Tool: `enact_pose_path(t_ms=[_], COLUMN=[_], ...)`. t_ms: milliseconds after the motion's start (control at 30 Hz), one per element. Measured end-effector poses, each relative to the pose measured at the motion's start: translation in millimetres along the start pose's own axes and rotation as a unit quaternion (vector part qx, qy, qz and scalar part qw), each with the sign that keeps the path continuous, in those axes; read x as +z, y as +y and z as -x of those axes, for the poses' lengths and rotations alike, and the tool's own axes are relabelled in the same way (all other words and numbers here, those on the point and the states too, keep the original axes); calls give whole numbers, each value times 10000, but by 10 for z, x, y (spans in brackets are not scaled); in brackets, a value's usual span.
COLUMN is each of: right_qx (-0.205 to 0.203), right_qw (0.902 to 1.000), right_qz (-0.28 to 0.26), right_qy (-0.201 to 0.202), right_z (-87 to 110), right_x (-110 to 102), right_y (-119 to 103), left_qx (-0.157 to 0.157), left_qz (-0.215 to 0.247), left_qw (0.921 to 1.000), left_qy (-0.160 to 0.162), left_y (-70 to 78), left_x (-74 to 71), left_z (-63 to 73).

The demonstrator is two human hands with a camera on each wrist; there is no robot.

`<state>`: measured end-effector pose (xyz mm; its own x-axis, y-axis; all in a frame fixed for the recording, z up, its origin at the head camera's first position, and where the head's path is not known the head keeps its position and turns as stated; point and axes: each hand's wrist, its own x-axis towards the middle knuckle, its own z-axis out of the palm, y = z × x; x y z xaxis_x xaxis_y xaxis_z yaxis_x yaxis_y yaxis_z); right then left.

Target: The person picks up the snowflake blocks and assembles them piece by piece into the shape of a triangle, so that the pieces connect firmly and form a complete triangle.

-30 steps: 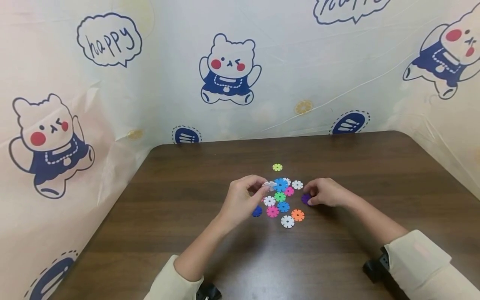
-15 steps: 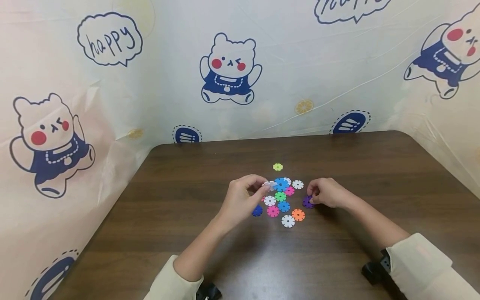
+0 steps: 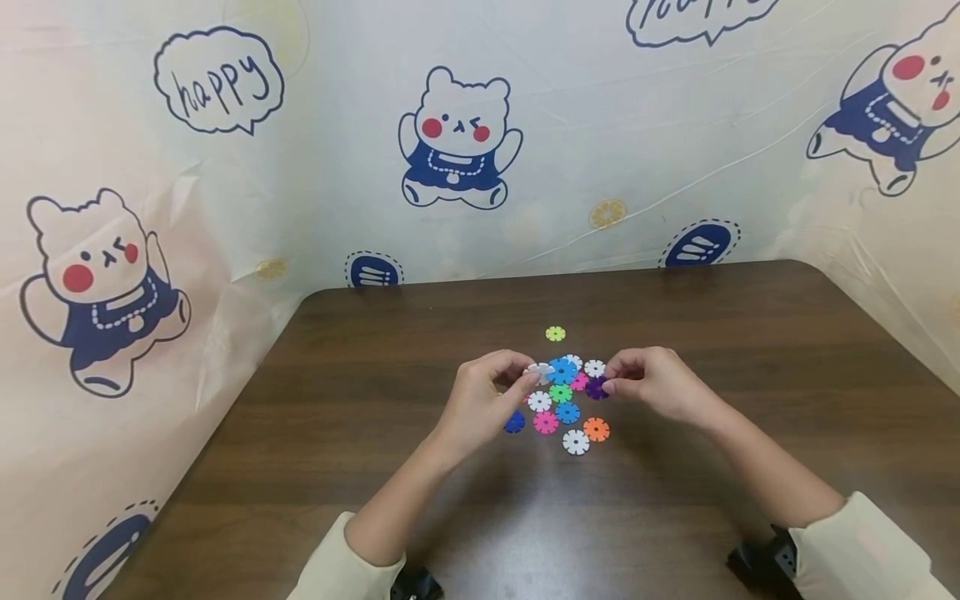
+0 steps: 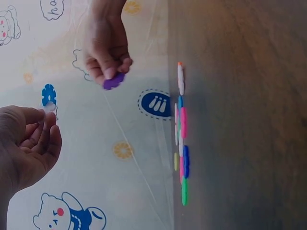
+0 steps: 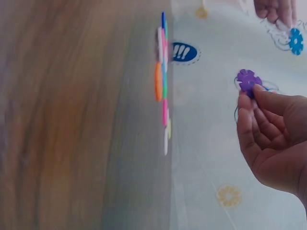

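1. Above a brown counter (image 3: 360, 417), both hands were grasping: the left hand (image 3: 483, 400) pinched a white disc (image 3: 537, 373) between thumb and fingers, with a blue disc (image 3: 562, 372) joined at its edge.
2. Opposite, the right hand (image 3: 660, 387) gripped a purple disc (image 3: 597, 388) between thumb and fingertips, near the blue disc but apart from it, as both wrist views showed.
3. Below, loose discs lay flat in a cluster, among them a green disc (image 3: 560, 393), a pink disc (image 3: 546, 422) and, beside the left wrist, a dark blue disc (image 3: 514, 422).
4. On the cluster's near side, an orange disc (image 3: 596, 429) lay just beside a second white one; a lime disc (image 3: 555, 333) lay beyond the others.
5. Behind the counter hung a pale backdrop (image 3: 570, 108) printed with bears and the word "happy."
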<state>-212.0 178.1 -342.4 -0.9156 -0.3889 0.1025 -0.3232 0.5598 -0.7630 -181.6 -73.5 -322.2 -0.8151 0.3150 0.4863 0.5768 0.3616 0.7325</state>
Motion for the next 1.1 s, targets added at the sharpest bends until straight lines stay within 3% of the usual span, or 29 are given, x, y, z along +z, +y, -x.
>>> enact_pose_path(t_ms=[233, 333, 767, 1100], right_qx=[-184, -272, -939, -893], right_qw=[9930, 9892, 9822, 9827], right_qz=[-1152, -1402, -1444, -1315], right_qy=[204, 339, 756, 952], right_z=[83, 110, 185, 208], right_x=[-15, -22, 22, 42], right_y=[-165, -227, -310, -318], left_qx=[-64, -98, -62, 6], left_qz=[1, -5, -34, -45], left_qw=[10000, 9999, 9999, 9999], left_qy=[-73, -92, -131, -94], left_y=[6, 14, 15, 17], left_x=[-2, -4, 10, 17], left_z=[14, 18, 23, 37])
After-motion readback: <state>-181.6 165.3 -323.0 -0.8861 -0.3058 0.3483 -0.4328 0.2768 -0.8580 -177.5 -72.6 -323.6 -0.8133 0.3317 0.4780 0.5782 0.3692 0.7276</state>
